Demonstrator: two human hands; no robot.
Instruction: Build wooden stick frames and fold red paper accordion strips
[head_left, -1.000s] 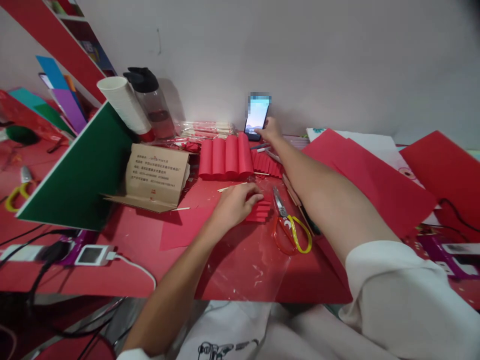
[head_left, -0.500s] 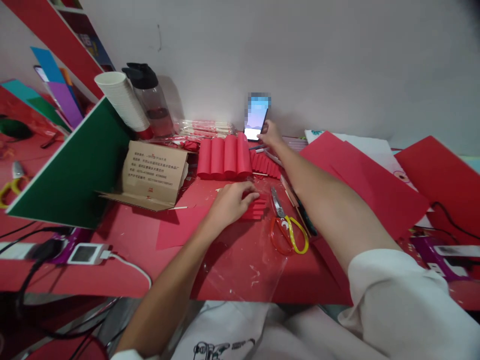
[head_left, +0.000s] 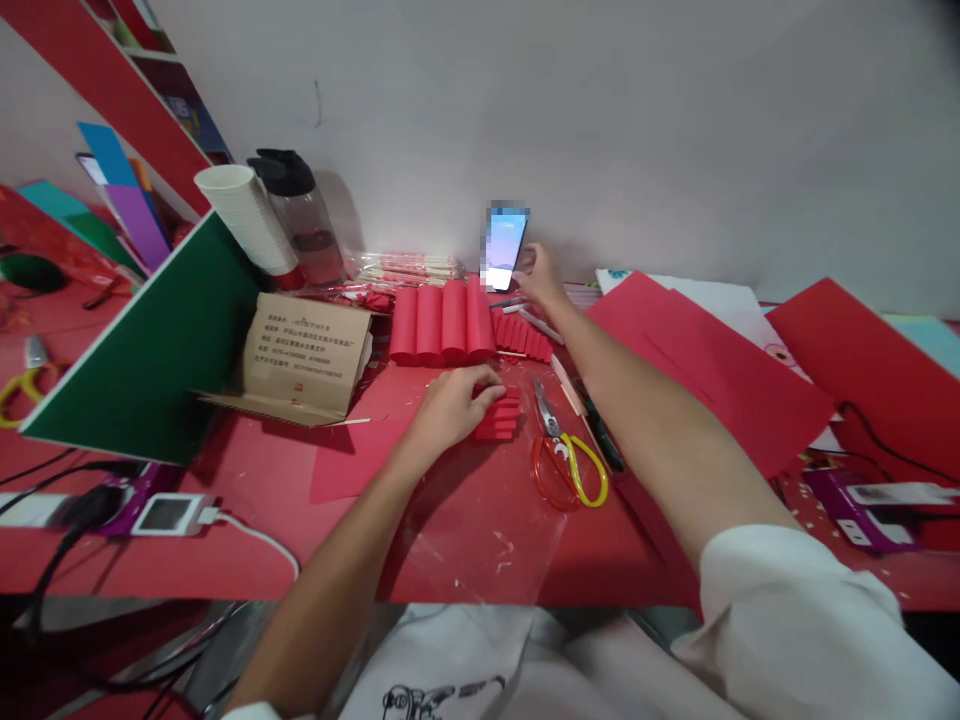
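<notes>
My left hand (head_left: 456, 404) lies low over the table with thumb and fingers curled together at the near edge of a pleated piece of red paper (head_left: 501, 420). Part of that paper is hidden under the hand. My right hand (head_left: 541, 278) reaches to the wall, its thumb and forefinger apart beside the lower right edge of a smartphone (head_left: 507, 245) with a lit screen. The phone leans upright against the wall. Several red paper rolls (head_left: 441, 322) stand side by side between the hands, next to another pleated red paper (head_left: 525, 336). Scissors (head_left: 568, 462) with red and yellow handles lie right of my left hand.
A brown cardboard piece (head_left: 304, 350), a green board (head_left: 150, 360), stacked paper cups (head_left: 244, 215) and a bottle (head_left: 307, 220) stand left. Red sheets (head_left: 705, 370) lie right. Power strips (head_left: 862, 510) with cables sit at both sides.
My right hand's fingers have loosened and drawn slightly away from the phone's edge. My left hand stays by the pleated paper. The whole view has shifted a little.
</notes>
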